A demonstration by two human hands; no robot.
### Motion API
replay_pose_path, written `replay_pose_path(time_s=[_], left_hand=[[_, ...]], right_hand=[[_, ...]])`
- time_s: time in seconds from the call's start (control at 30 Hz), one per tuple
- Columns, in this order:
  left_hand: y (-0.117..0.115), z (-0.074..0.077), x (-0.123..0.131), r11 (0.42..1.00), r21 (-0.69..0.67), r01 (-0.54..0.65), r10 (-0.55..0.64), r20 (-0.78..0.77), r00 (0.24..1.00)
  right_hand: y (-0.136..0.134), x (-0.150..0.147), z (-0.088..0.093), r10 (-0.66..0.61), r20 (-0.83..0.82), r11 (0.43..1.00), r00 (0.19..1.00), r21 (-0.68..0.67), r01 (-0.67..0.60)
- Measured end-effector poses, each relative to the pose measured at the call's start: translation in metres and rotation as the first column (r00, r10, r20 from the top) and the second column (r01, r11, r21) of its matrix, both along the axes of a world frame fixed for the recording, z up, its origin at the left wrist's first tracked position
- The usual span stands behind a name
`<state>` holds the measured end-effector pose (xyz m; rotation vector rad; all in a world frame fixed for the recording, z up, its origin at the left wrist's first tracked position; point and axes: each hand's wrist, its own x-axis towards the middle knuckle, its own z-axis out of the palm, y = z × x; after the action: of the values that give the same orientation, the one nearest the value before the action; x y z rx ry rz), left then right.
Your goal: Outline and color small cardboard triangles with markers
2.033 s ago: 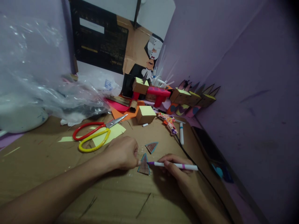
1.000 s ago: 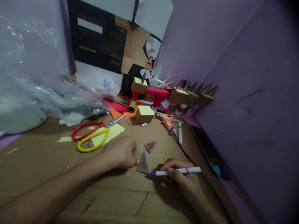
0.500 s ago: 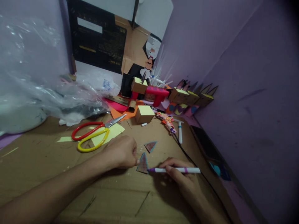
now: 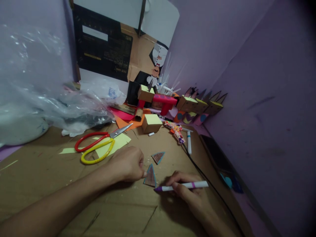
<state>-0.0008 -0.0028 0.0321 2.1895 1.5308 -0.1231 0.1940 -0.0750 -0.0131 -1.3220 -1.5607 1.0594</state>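
Observation:
My left hand [image 4: 127, 164] is curled, with its fingertips pressed on the left edge of a small brown cardboard triangle [image 4: 150, 177] edged in blue. It lies flat on the cardboard sheet [image 4: 74, 184]. My right hand [image 4: 189, 194] grips a white marker [image 4: 182, 186] with a purple tip; the tip sits just below the triangle's lower right corner. A second blue-edged triangle [image 4: 158, 157] lies a little farther away, untouched.
Red-and-yellow scissors [image 4: 97, 146] rest on yellow paper to the left. A yellow-topped cardboard cube [image 4: 151, 123], a patterned glue gun [image 4: 175, 130] with a black cord and another marker [image 4: 189, 142] lie behind. Clear plastic bags [image 4: 37, 82] fill the left. Purple walls [image 4: 259, 82] close the right.
The marker tip has slid from the triangle's right edge down to below its lower right corner. My left hand has stayed on the triangle. The camera has tilted slightly.

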Motion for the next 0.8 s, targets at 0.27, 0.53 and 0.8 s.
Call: replay_pose_path(time_s=[0.27, 0.53, 0.8], left_hand=[[0.0, 0.0, 0.0, 1.0, 0.002, -0.001, 0.001, -0.02, 1.0], [0.001, -0.001, 0.0, 1.0, 0.029, 0.011, -0.011, -0.022, 1.0], [0.0, -0.002, -0.001, 1.0, 0.023, -0.001, 0.001, -0.019, 1.0]], right_hand=[[0.004, -0.008, 0.001, -0.11, 0.045, 0.994, 0.993, 0.023, 0.109], [0.003, -0.009, 0.004, -0.015, 0.104, 1.0, 0.994, 0.026, 0.013], [0.004, -0.01, 0.003, -0.013, 0.115, 1.0, 0.993, 0.025, 0.01]])
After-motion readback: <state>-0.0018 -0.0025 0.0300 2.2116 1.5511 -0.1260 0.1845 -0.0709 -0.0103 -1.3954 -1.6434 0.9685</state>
